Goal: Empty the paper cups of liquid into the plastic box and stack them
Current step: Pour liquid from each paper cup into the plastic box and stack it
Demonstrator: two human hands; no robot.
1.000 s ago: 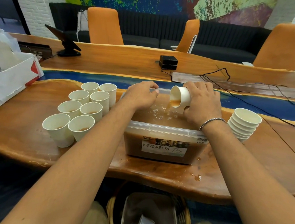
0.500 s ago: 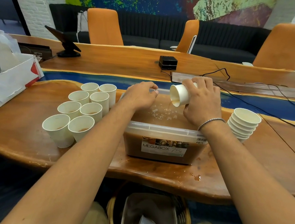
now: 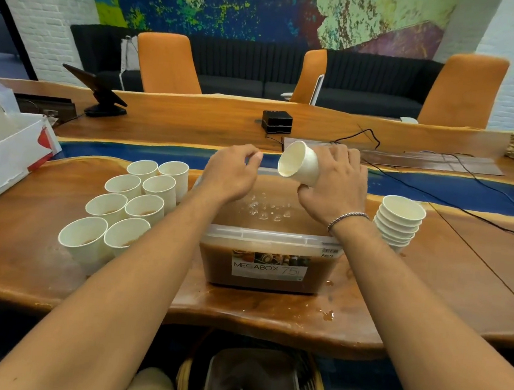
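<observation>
- The tabletop (image 3: 270, 314) is a glossy slab of brown wood with a wavy edge and a blue strip (image 3: 436, 188) running across it beyond my hands.
- Past it are orange chairs (image 3: 168, 62), a dark sofa (image 3: 236, 65), white brick walls and a bright painted mural (image 3: 265, 9).
- A small black cube (image 3: 277, 121) and black cables (image 3: 468, 179) lie on the far side, and a white carton (image 3: 4, 157) sits at the left.
- The plastic box (image 3: 272, 236) stands straight in front of me, holding brown liquid with bubbles on top. Small brown spills (image 3: 327, 314) dot the wood near its right corner.
- Eight paper cups (image 3: 130, 208) stand in two rows just left of the box, several with brown liquid in the bottom.
- A stack of empty cups (image 3: 397, 222) stands to its right.
- My right hand (image 3: 335, 186) grasps one cup (image 3: 298, 164) above the far side of the box, tilted with its mouth toward the left. The inside looks bare.
- My left hand (image 3: 231, 174) hovers over the box's far-left corner with loosely curled fingers and nothing in it. I cannot tell whether it touches the rim.
- A second ago that cup was tipped lower, with brown liquid at its lip. It now sits higher and nothing runs out.
- My left hand was lower, against the rim. The rows and the stack have not moved.
</observation>
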